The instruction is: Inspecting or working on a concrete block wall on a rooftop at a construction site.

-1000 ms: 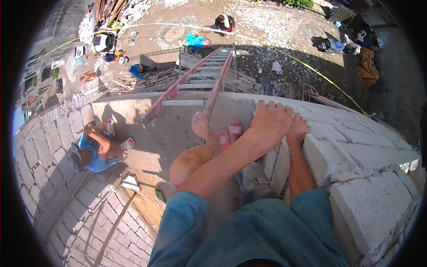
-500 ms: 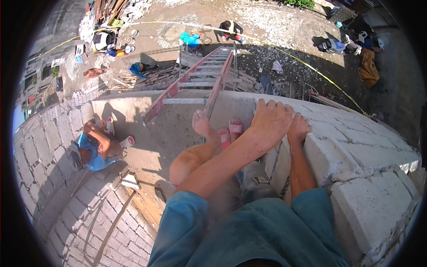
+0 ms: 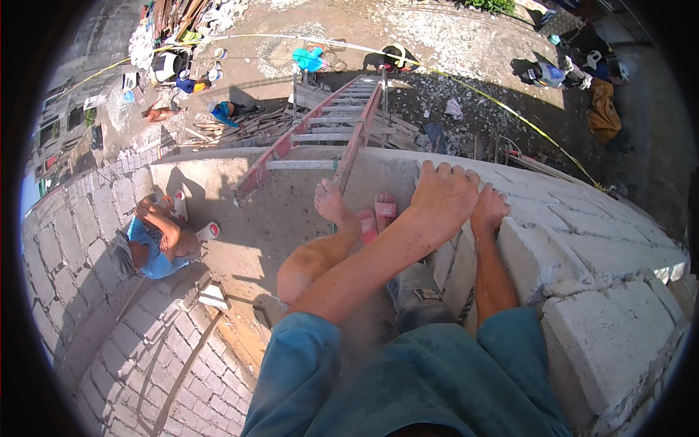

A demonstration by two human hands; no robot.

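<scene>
My left hand (image 3: 445,193) reaches across my body and rests on the top edge of the grey block wall (image 3: 582,207). Its fingers are curled over the edge, with the fingertips hidden. Right beside it, my right hand (image 3: 490,210) also lies bent over the same wall, knuckles up. Neither hand holds a tool. Below my left forearm are my bare knee and a bare foot (image 3: 333,202); pink slide sandals (image 3: 377,216) are close by it. A ladder with red rails (image 3: 357,142) and pale rungs leans against the ledge ahead of my feet.
At left a person in blue (image 3: 156,251) sits on the concrete ledge (image 3: 240,226) against a block wall. A wooden board (image 3: 240,339) lies nearby. Far below are timber piles (image 3: 218,131), rubble, yellow tape (image 3: 510,109) and several people. Loose-looking blocks (image 3: 604,342) flank my right side.
On the ground far below, the person near the tape has shifted slightly right and bent down. Both of my hands stay in place on the wall.
</scene>
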